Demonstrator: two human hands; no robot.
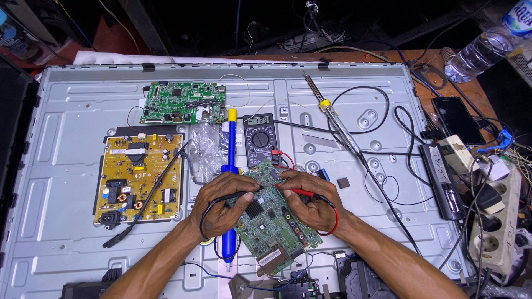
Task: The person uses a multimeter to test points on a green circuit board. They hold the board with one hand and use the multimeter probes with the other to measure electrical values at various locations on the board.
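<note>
on the grey metal back panel (343, 243) of an opened flat television, work goes left to right: a yellow power board (138, 177) sits fixed toward the left edge, a green main board (183, 102) above it near the top edge, both untouched. at the middle of the bottom edge the left hand (224, 202) closes its fingers on a black probe (235, 195), its tip laid on a loose green circuit board (271, 221) lying tilted under both hands and over a blue desoldering pump (228, 166). the right hand (310, 202) pinches a red probe (296, 191) against the same board's upper part. just above, a multimeter (260, 138) shows a reading, so testing appears under way, not finished. a soldering iron (332, 119) rests unused to the right; a power strip (496, 221) sits beyond the right edge.
</note>
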